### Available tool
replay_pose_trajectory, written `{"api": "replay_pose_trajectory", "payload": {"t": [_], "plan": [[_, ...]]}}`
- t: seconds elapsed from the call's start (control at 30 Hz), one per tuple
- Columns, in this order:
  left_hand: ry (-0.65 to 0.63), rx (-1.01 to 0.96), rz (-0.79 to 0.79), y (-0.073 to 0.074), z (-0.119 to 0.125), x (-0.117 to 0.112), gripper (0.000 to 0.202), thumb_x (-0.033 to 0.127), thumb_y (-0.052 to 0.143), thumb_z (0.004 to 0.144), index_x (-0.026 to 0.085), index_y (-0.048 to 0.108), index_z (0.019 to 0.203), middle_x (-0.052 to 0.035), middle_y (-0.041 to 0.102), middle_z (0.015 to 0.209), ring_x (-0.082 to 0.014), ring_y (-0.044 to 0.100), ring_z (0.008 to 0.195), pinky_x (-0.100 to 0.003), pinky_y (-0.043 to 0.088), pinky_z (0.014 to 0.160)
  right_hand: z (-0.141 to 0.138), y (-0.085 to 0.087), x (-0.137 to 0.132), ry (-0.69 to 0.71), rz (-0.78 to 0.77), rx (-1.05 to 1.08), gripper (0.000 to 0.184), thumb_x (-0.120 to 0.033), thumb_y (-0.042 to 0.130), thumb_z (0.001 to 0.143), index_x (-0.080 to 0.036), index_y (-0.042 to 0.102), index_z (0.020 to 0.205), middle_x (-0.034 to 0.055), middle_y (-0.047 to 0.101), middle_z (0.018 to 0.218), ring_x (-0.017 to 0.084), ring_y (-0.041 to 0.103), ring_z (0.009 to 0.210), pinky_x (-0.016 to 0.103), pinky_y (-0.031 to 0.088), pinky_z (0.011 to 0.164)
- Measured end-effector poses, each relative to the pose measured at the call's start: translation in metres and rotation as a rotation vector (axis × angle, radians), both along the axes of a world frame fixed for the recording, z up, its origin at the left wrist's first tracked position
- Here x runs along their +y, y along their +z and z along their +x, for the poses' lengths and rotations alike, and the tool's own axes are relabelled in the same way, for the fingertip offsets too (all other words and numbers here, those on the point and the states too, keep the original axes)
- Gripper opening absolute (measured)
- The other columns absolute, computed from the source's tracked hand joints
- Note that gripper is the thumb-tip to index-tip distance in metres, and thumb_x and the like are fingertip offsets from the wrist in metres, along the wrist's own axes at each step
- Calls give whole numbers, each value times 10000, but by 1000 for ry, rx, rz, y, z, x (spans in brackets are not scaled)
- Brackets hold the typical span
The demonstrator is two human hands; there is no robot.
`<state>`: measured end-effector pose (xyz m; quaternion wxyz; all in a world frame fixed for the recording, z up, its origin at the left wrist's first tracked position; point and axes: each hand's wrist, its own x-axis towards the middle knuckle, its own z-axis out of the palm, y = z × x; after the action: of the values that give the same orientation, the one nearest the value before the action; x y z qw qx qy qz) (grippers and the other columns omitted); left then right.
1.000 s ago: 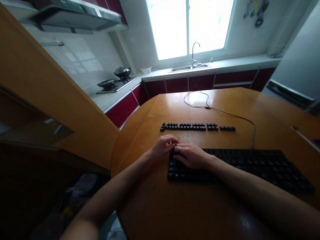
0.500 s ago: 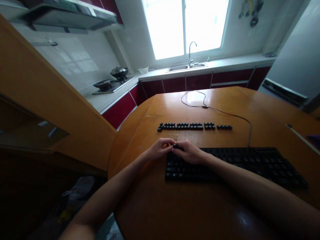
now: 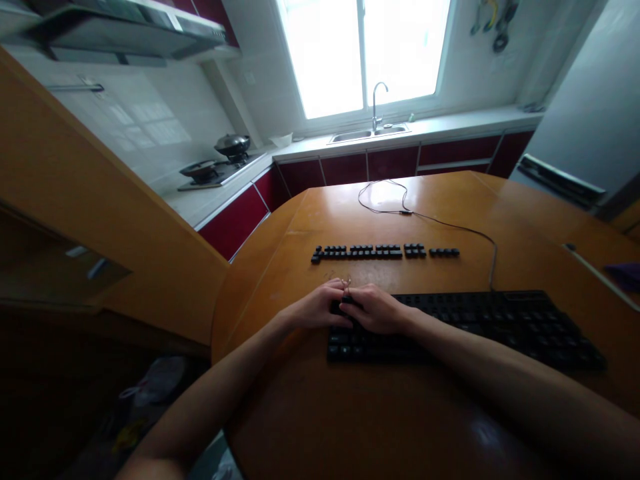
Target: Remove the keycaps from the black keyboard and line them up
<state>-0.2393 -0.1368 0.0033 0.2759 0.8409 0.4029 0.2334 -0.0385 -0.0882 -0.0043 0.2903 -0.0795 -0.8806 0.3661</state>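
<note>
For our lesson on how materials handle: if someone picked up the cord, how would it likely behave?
The cord would probably be floppy, since it lies in loose curves on the table. It looks thin, so it is likely light. Pulling it far might tug the keyboard, whose back edge it meets.

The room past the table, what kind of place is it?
It looks like a kitchen: there's a sink with a tap by the window, and a stove with a pot on it.
</note>
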Motion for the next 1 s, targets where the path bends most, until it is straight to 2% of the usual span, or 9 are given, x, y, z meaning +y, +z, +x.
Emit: {"api": "replay_pose_trajectory", "payload": {"t": [0.17, 0.3, 0.4, 0.5, 0.67, 0.83, 1.0], "plan": [[-8, -25, -23, 3, 0, -1, 245, 385, 776, 793, 172, 714, 896, -77, 681, 1023, -224, 576, 964, -367, 448, 921, 0, 2, 3, 41, -132, 21, 191, -202, 505, 946, -141, 680, 992, 62, 718, 890, 169, 647, 773, 262, 477, 711], [-15, -29, 13, 4, 1, -1, 222, 349, 756, 809, 151, 707, 896, -90, 685, 1034, -224, 573, 971, -367, 456, 905, -2, 1, 5, 49, -210, 15, 180, -217, 516, 941, -147, 670, 878, 12, 662, 744, 138, 594, 687, 238, 448, 648], [-36, -30, 20, 3, 1, -1, 215, 344, 756, 811, 167, 708, 924, -82, 687, 1039, -229, 575, 1019, -375, 451, 945, -5, -2, 9, -62, -328, 43, 256, -260, 504, 951, -167, 579, 724, -13, 601, 640, 115, 539, 582, 229, 421, 579], [-43, -57, 25, 1, 1, 0, 181, 337, 720, 849, 169, 705, 914, -82, 686, 998, -223, 589, 1011, -371, 463, 942, -7, -5, 13, -191, -416, 92, 293, -296, 480, 967, -191, 503, 694, -32, 559, 583, 104, 495, 512, 228, 395, 533], [4, -123, 57, -2, 1, 0, 258, 356, 736, 839, 157, 709, 1000, -105, 682, 1058, -235, 616, 1015, -367, 493, 908, -6, -5, 13, -195, -273, 89, 233, -301, 520, 952, -195, 511, 744, -24, 575, 631, 123, 525, 585, 247, 403, 594], [118, -123, 121, -3, 0, 1, 185, 320, 702, 873, 169, 719, 978, -82, 685, 986, -204, 633, 943, -343, 512, 864, -7, -6, 13, -268, -255, 110, 232, -319, 531, 947, -194, 512, 753, -18, 580, 647, 128, 530, 591, 252, 380, 583], [229, -232, 181, -9, 1, 5, 184, 289, 718, 861, 171, 712, 1002, -74, 686, 970, -174, 649, 882, -314, 531, 801, -9, -8, 16, -382, -237, 137, 233, -314, 535, 940, -188, 538, 744, -7, 595, 670, 132, 531, 616, 248, 369, 577]]}}
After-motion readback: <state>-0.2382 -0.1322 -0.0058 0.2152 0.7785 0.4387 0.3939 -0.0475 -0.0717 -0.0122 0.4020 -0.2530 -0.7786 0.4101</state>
